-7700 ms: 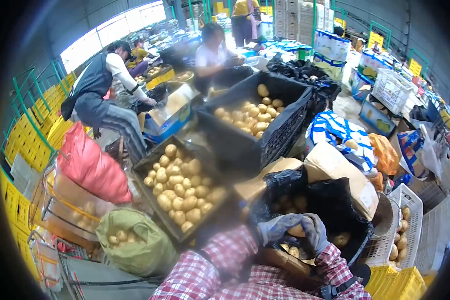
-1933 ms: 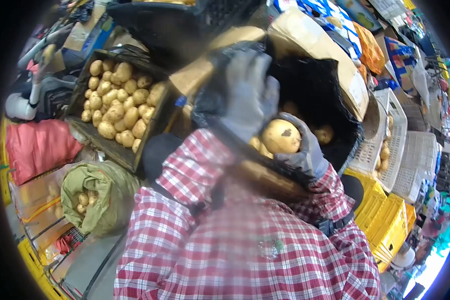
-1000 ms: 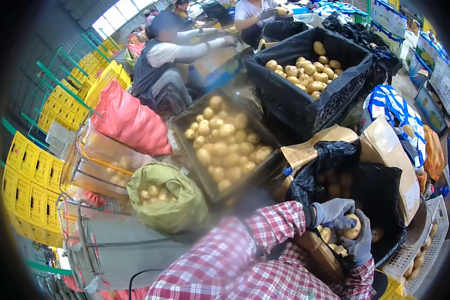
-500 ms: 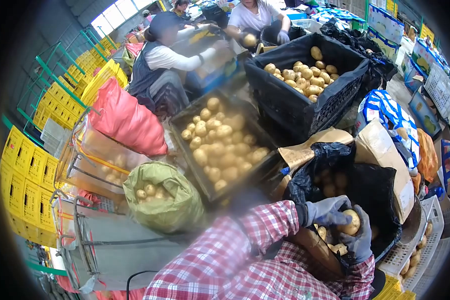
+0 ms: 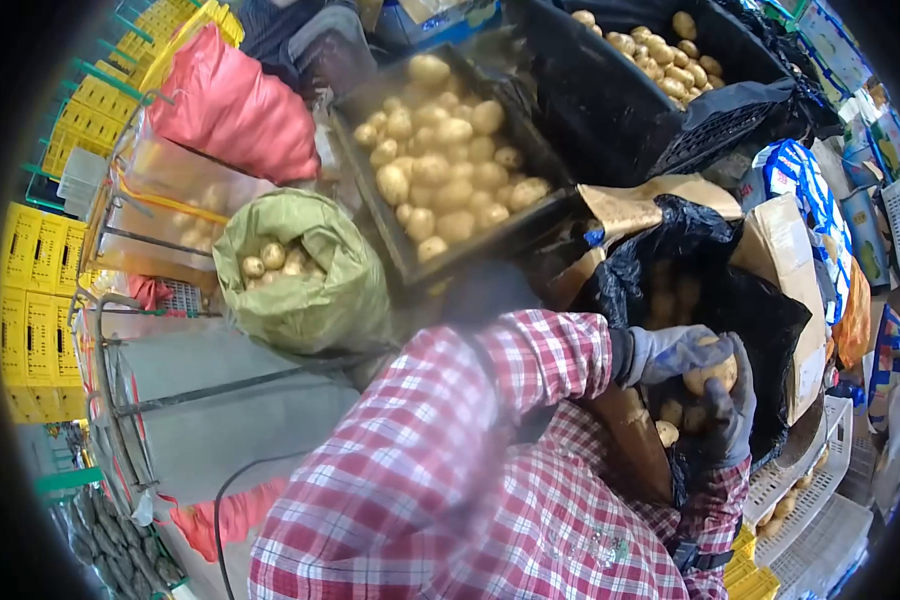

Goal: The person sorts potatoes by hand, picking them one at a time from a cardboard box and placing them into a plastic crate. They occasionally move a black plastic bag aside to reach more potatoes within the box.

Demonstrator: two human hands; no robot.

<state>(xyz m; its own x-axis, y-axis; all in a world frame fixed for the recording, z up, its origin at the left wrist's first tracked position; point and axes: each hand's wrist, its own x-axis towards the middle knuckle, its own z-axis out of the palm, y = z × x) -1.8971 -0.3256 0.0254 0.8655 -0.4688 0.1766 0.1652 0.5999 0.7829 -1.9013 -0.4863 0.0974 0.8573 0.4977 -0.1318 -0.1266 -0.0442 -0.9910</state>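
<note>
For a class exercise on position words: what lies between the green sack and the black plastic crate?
A dark, shallow crate full of potatoes lies between the green sack and the black plastic crate, as the head view shows.

Left of the dark crate of potatoes (image 5: 454,150), the sack (image 5: 305,275) looks like matt, creased woven plastic. Right of that crate, glossy, crinkled black plastic (image 5: 635,255) lines a box with matt, smooth brown cardboard flaps (image 5: 785,290).
</note>
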